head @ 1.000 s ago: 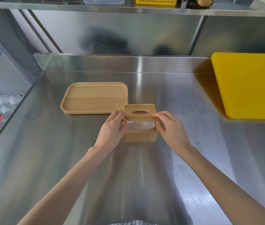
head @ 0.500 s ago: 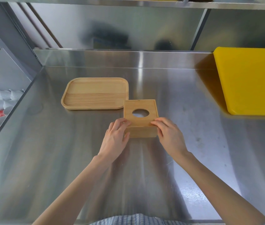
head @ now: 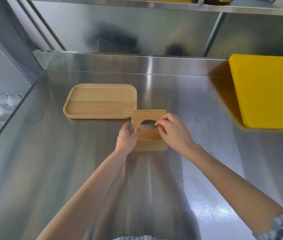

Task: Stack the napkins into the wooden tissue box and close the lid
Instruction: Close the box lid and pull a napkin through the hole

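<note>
Fingertips (head: pixel 157 124) seemingly touch lid (head: pixel 148 115) hole's edge.

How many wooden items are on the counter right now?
2: the wooden tray at center-left, and the wooden tissue box just right of its near corner, between both hands. More wood on the top shelf is cut off.

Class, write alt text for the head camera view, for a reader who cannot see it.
Two bare hands work at a closed wooden tissue box on a steel counter: the left hand steadies its side, the right hand reaches its oval opening. An empty wooden tray lies behind.
</note>
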